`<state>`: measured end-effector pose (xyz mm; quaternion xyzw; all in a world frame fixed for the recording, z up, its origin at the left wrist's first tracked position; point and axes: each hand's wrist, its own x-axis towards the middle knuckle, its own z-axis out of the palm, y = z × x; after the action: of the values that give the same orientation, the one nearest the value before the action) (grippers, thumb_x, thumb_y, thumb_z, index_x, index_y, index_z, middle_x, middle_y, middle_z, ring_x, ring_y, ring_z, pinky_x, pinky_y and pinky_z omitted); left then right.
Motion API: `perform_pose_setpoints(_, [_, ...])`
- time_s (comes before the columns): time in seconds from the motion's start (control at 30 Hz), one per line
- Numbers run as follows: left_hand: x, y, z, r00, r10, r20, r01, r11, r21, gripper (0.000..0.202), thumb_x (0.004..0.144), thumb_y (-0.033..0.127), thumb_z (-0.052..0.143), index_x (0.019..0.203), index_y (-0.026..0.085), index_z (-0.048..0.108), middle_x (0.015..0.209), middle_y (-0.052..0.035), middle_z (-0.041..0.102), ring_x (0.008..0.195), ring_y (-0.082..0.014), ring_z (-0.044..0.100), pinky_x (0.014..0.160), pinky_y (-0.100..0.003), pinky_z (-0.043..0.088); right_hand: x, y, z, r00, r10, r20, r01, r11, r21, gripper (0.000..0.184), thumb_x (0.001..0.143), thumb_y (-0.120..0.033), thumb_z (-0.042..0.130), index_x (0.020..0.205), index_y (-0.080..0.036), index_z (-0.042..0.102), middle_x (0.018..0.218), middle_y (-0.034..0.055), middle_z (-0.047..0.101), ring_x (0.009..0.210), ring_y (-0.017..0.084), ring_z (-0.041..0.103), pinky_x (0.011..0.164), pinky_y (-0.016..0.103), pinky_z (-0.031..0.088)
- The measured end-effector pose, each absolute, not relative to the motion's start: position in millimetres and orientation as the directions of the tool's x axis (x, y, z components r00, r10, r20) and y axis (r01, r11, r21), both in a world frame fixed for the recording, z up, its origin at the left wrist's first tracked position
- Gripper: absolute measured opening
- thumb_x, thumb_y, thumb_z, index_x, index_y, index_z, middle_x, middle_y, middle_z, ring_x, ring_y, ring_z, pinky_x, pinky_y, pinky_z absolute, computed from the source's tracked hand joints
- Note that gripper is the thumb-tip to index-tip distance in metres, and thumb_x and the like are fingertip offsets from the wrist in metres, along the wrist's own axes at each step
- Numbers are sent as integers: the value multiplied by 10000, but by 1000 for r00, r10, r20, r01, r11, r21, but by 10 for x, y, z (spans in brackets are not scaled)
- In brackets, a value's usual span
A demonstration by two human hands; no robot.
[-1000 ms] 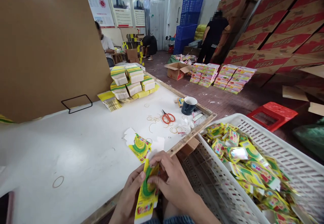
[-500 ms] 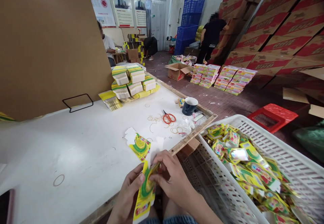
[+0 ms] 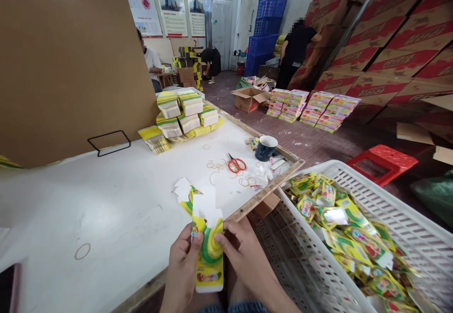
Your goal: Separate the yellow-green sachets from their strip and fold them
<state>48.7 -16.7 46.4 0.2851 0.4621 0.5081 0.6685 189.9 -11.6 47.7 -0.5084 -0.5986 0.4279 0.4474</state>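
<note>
A yellow and green carton [image 3: 212, 251] with white flaps at its top is between my two hands, above my lap at the table's near edge. My left hand [image 3: 184, 256] grips its left side, thumb on the front. On the opposite side, my right hand [image 3: 239, 244] pinches the right edge between thumb and fingers. Just behind the carton, partly covered by its flaps, another flat carton [image 3: 186, 197] lies on the white table [image 3: 123, 214].
A white basket [image 3: 334, 164] full of yellow cartons [image 3: 357, 232] stands at my right. Red-handled scissors [image 3: 236, 164], a dark mug [image 3: 266, 148] and several rubber bands are on the table. Carton stacks [image 3: 187, 112] sit at the back. Other people work farther away.
The carton has turned from its edge to face me, and its body looks opened out wider. My right hand has shifted from its upper part to its right edge.
</note>
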Motion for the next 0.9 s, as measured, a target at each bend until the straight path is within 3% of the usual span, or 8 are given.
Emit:
perform_pose_setpoints(0.1, [499,-183,452,-53,971,-234,-255,214,943,650,741,411,712,1267,211,387,808,-35,734,688,-202,696,612,-274,534,1872,-109,419,-17,999,43,150,45,-988,203,885,-328,542,787,-174,632,717,35,664,669,172,617,618,249,499])
perform_pose_setpoints(0.2, [466,-197,493,-20,989,-147,-167,141,976,684,769,393,684,1319,241,306,932,-63,723,830,-229,697,678,-293,543,1908,-93,373,23,995,92,103,90,-991,171,869,-315,569,976,-185,601,813,40,669,680,164,618,629,252,505])
perform_pose_setpoints(0.37, [333,-196,598,224,965,-140,-148,176,973,634,824,344,632,1367,289,308,1051,-73,703,947,-252,672,798,-340,532,2066,-87,421,-173,976,134,1,136,-991,373,880,-298,566,1241,-254,483,1036,54,640,839,173,625,712,265,500])
perform_pose_setpoints(0.5, [297,-229,629,405,899,-167,-216,272,938,399,800,309,667,1156,270,491,878,-38,722,787,-225,686,696,-308,523,2177,-69,507,-302,939,162,135,211,-968,170,911,-339,526,987,-220,621,832,8,634,721,146,570,641,236,435])
perform_pose_setpoints(0.57, [320,-256,624,431,887,-167,-251,295,922,365,799,289,673,1113,265,489,890,-40,723,779,-213,683,680,-291,508,2195,-53,515,-303,935,183,224,257,-940,240,931,-351,490,813,-195,631,701,-6,595,650,136,531,603,233,400])
perform_pose_setpoints(0.63, [354,-275,614,412,895,-169,-287,304,909,530,812,284,664,1258,295,377,974,-57,719,834,-216,682,715,-304,505,2188,-37,493,-251,947,203,267,269,-925,270,930,-352,491,767,-190,632,688,4,599,661,145,541,616,242,403])
perform_pose_setpoints(0.73, [392,-265,604,385,902,-193,-314,325,892,812,799,308,680,1415,303,151,1066,-95,704,929,-244,673,782,-349,508,2167,-19,449,-133,967,216,238,243,-940,218,913,-354,517,968,-201,661,811,41,647,734,172,585,665,268,448])
perform_pose_setpoints(0.9, [391,-203,586,331,924,-194,-206,271,940,496,779,345,682,1222,208,506,1069,-113,717,935,-270,678,781,-340,519,2209,-9,532,-208,937,281,173,318,-932,317,931,-406,464,1003,-227,716,948,77,635,918,206,574,800,316,454])
